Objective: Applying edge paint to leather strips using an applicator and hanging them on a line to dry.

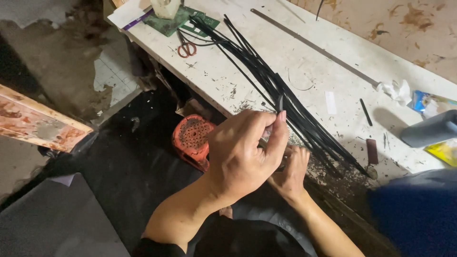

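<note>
Two hands work at the white bench's (223,81) edge: the left hand (240,154) pinches a thin dark blade (280,103) upright at twelve o'clock, hiding the right hand (291,172), whose grip I cannot make out, beside long black strips (266,76).

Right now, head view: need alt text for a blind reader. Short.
Two bare hands meet at the edge of a stained white workbench: the left hand pinches a thin black strip upright, with the right hand tucked under it. A bundle of long black strips lies diagonally on the bench, with red-handled scissors beyond.
</note>
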